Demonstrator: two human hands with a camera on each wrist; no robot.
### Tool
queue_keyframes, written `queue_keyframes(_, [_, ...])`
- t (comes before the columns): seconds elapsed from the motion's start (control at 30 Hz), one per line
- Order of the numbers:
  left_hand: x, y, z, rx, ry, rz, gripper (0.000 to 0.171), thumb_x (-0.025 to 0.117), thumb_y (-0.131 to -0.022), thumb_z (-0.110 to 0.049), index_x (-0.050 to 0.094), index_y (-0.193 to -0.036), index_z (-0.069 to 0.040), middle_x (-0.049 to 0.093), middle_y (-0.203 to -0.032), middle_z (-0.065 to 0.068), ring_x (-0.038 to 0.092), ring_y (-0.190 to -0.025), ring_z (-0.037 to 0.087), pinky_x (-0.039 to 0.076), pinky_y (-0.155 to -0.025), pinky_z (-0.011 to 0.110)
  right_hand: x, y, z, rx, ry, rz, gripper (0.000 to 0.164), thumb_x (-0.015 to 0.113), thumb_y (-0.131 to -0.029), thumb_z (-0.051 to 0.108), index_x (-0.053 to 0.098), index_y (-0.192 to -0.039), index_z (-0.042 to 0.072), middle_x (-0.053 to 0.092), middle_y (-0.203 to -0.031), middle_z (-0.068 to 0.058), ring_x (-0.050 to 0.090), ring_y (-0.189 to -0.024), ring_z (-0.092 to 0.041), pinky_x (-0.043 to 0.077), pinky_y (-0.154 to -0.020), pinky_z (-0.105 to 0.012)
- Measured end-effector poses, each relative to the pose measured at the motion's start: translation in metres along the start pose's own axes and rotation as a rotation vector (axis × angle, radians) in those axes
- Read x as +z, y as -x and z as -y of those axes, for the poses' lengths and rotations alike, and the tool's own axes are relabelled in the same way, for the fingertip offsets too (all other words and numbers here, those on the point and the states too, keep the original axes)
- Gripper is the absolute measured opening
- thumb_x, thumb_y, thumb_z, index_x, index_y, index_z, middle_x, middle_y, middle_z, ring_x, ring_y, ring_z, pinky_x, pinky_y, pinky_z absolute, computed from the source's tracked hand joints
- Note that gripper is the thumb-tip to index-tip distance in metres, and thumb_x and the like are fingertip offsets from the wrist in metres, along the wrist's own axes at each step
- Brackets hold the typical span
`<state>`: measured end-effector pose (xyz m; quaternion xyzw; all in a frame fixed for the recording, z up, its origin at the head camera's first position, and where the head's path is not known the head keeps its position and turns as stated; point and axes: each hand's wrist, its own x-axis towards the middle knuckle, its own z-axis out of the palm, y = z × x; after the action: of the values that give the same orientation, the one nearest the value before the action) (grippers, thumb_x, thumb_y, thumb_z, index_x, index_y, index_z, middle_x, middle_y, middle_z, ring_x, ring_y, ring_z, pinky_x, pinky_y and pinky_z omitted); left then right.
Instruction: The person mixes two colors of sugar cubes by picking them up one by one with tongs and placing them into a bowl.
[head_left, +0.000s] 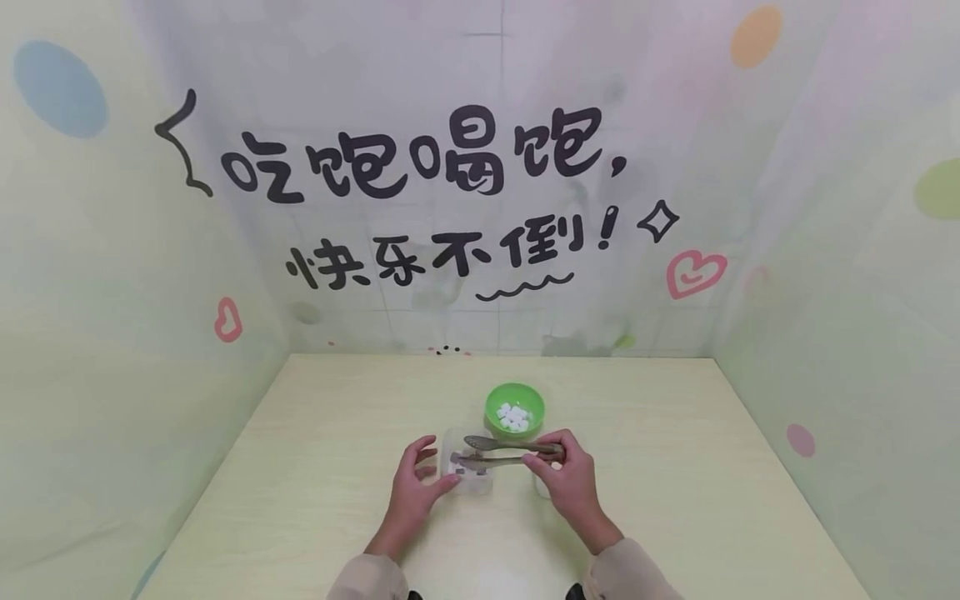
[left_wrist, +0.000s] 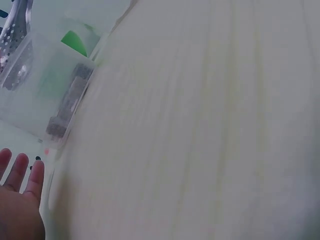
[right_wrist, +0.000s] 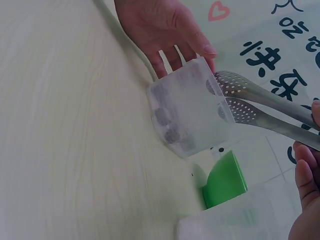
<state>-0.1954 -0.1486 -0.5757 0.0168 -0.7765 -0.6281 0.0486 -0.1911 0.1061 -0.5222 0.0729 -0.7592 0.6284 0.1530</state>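
My right hand (head_left: 576, 482) grips a pair of perforated metal tongs (right_wrist: 272, 102), whose two arms stand apart. Their tips point left, over and at the mouth of a clear plastic container (right_wrist: 192, 110). Several dark pieces (left_wrist: 56, 126) lie at the bottom of that container. On its left side is my left hand (head_left: 412, 492), fingers loosely spread, with the thumb at the container's rim. Beyond the tongs stands a green bowl (head_left: 516, 390) holding several white cubes (head_left: 514, 417).
A second clear container (right_wrist: 235, 220) stands by my right hand, which partly hides it in the head view. The light wooden table (head_left: 337, 417) meets printed fabric walls (head_left: 480, 325) at the back and both sides.
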Motion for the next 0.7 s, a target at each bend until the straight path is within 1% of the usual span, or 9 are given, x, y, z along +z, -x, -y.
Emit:
queue_keyframes(0.1, [-0.001,-0.002,-0.001,-0.003,-0.002,0.029,0.080,0.084,-0.079,-0.018,0.041,-0.146,-0.016,0.049,-0.144,0.022,0.058,-0.120,0.040,0.060,-0.092,0.037,0.004,-0.001,0.000,-0.033,0.022,0.017,0.027,0.082,-0.079,0.007,0.063,-0.099,0.003,0.072,-0.086,-0.012,0.064,-0.074,0.001,0.058,-0.062,-0.020])
queue_keyframes(0.23, [-0.002,-0.003,-0.001,0.006,0.003,0.066,0.082,0.083,-0.080,-0.017,0.039,-0.148,-0.014,0.047,-0.147,0.024,0.054,-0.127,0.045,0.057,-0.100,0.046,0.009,-0.004,0.000,-0.036,0.060,0.057,0.026,0.081,-0.080,0.008,0.067,-0.100,0.002,0.074,-0.087,-0.012,0.065,-0.075,0.001,0.058,-0.062,-0.020])
queue_keyframes(0.33, [-0.001,-0.005,0.000,0.002,0.030,0.107,0.086,0.083,-0.080,-0.014,0.035,-0.151,-0.014,0.044,-0.151,0.022,0.050,-0.133,0.044,0.054,-0.105,0.046,0.012,-0.005,0.000,-0.020,0.089,0.083,0.025,0.082,-0.079,0.009,0.070,-0.101,0.004,0.075,-0.087,-0.010,0.066,-0.074,0.000,0.058,-0.062,-0.019])
queue_keyframes(0.43, [0.000,-0.008,0.000,0.006,0.046,0.144,0.089,0.083,-0.080,-0.014,0.032,-0.153,-0.014,0.041,-0.154,0.019,0.045,-0.139,0.043,0.050,-0.110,0.044,0.014,-0.006,0.000,-0.024,0.109,0.097,0.024,0.083,-0.078,0.009,0.072,-0.100,0.004,0.075,-0.084,-0.009,0.065,-0.073,-0.002,0.057,-0.062,-0.019])
queue_keyframes(0.6, [0.003,-0.012,0.001,0.011,0.018,0.158,0.091,0.084,-0.079,-0.014,0.031,-0.154,-0.016,0.038,-0.157,0.018,0.041,-0.142,0.044,0.044,-0.114,0.048,0.017,-0.006,0.002,-0.037,0.141,0.123,0.023,0.082,-0.079,0.011,0.072,-0.098,0.004,0.075,-0.084,-0.008,0.064,-0.072,-0.003,0.056,-0.061,-0.017])
queue_keyframes(0.7, [0.004,-0.015,0.002,0.029,0.004,0.168,0.093,0.084,-0.078,-0.012,0.031,-0.154,-0.013,0.036,-0.158,0.020,0.040,-0.143,0.045,0.041,-0.116,0.051,0.019,-0.005,0.001,-0.029,0.151,0.128,0.023,0.082,-0.079,0.011,0.072,-0.099,0.003,0.075,-0.086,-0.008,0.065,-0.073,-0.004,0.056,-0.061,-0.017])
